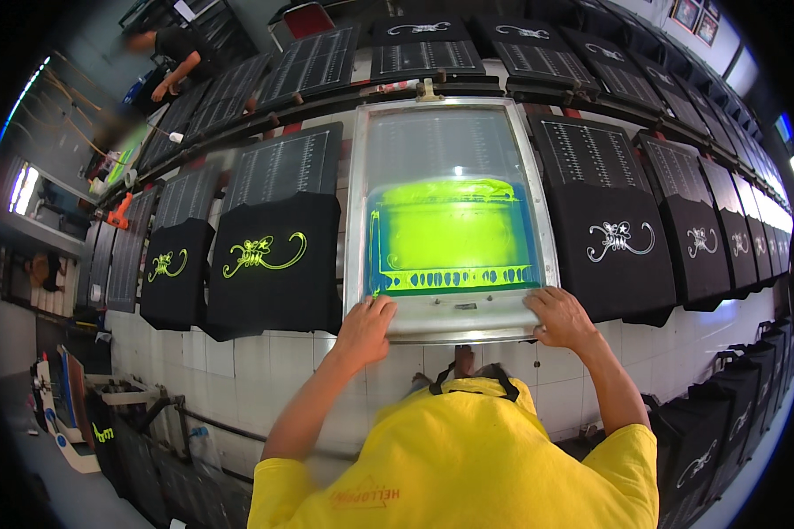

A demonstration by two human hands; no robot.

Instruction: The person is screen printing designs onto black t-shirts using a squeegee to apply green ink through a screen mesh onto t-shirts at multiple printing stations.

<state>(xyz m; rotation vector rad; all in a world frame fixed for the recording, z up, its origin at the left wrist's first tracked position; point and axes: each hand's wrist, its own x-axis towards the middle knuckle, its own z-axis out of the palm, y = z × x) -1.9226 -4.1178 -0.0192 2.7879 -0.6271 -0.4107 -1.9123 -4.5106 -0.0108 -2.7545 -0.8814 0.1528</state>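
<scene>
A screen printing frame (457,328) with a metal border lies over a printing board in front of me. Bright yellow-green ink (450,234) covers much of its mesh, with a streaky band along the near end. At the near left corner, the fingers of my left hand (367,330) are curled over the frame's edge. My right hand (563,317) grips the near right corner in the same way. What lies beneath the frame is mostly hidden by ink and mesh.
Left of the frame, black shirts (265,264) on boards bear yellow-green prints. To its right, black shirts (622,251) carry white prints. Another row of boards (428,60) runs behind. An orange heat-gun-like tool (120,210) stands far left. A person (181,57) works at the back left.
</scene>
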